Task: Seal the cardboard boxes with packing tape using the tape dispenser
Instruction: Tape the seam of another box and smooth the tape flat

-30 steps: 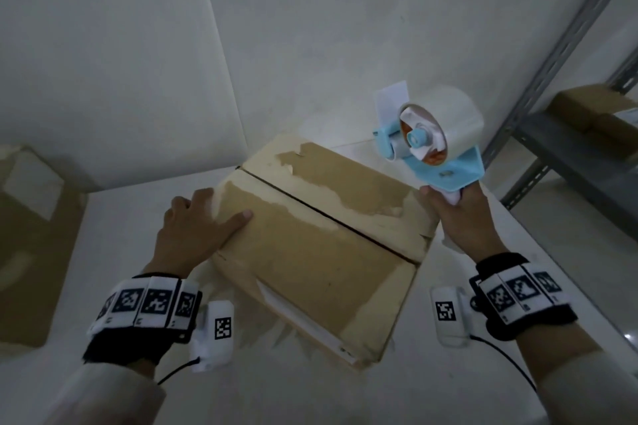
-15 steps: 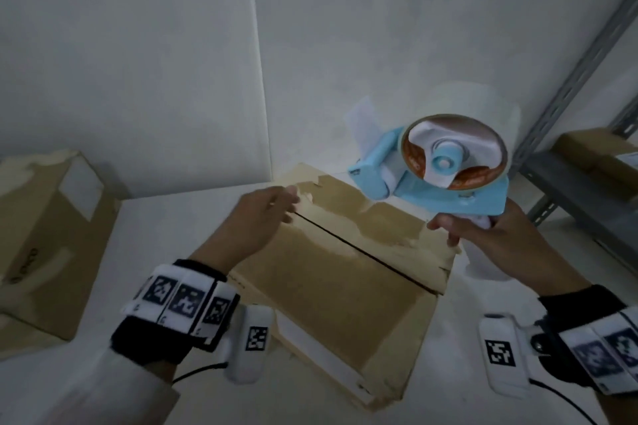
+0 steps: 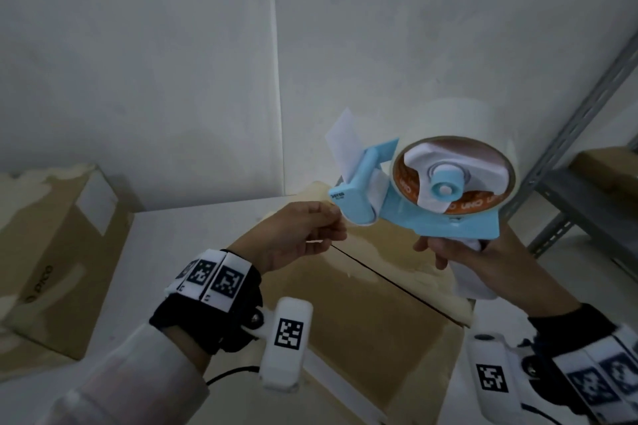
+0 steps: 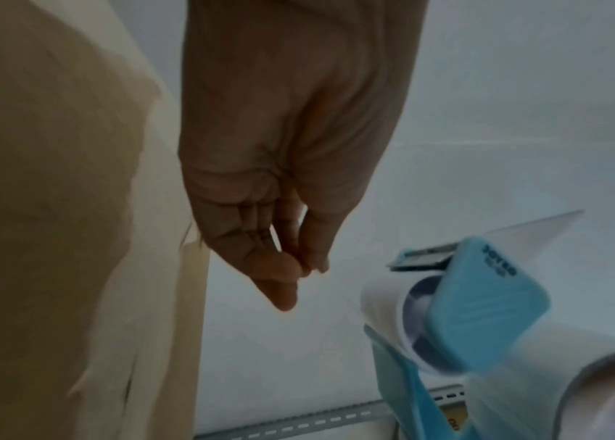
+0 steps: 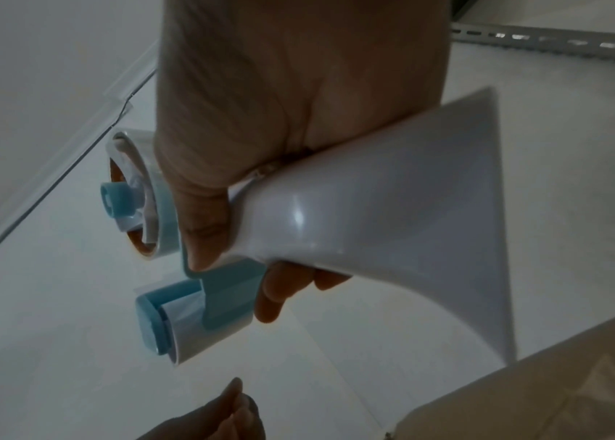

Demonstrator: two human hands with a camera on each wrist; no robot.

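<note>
My right hand [image 3: 483,259] grips the white handle of a blue tape dispenser [image 3: 407,217] and holds it in the air above the cardboard box [image 3: 362,314]. A roll of pale tape [image 3: 497,134] sits on its hub. The box lies on the white table with its two top flaps down and a dark seam between them. My left hand [image 3: 331,222] hovers just left of the dispenser's nose. In the left wrist view that left hand [image 4: 307,269] has thumb and fingertips pressed together, with nothing visible between them and a gap to the dispenser [image 4: 486,306]. The right wrist view shows my right hand [image 5: 242,277] wrapped round the handle [image 5: 374,208].
A second cardboard box [image 3: 51,252] stands at the left on the white table [image 3: 193,238]. A grey metal shelf [image 3: 587,210] with another box [image 3: 611,166] is at the right. White wall panels rise close behind the table.
My left hand has left the box top and risen to the dispenser's nose, fingers now pinched together. My right hand has brought the dispenser nearer and turned its side toward me.
</note>
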